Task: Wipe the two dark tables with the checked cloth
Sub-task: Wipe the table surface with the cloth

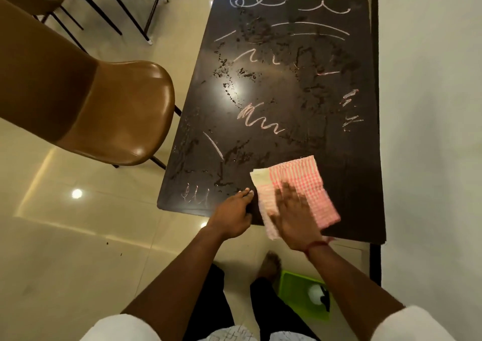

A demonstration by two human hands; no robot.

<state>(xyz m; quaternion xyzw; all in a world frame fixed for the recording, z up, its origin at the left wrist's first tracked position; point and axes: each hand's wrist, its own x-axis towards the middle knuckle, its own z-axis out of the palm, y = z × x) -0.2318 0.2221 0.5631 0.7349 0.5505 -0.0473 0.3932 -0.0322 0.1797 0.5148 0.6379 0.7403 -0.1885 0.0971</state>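
Note:
A dark rectangular table (300,95) fills the middle of the head view, marked with pale chalk scribbles and wet smears. A pink-and-white checked cloth (305,181) lies flat on its near edge. My right hand (292,218) presses flat on the cloth, fingers spread and blurred. My left hand (232,212) rests on the table's near edge just left of the cloth, fingers curled over the rim. Only one dark table is in view.
A brown padded chair (117,116) stands left of the table, with black chair and table legs (125,6) behind it. A green tray (302,293) with a white and black object sits on the tiled floor by my feet. A pale wall (430,106) runs along the table's right side.

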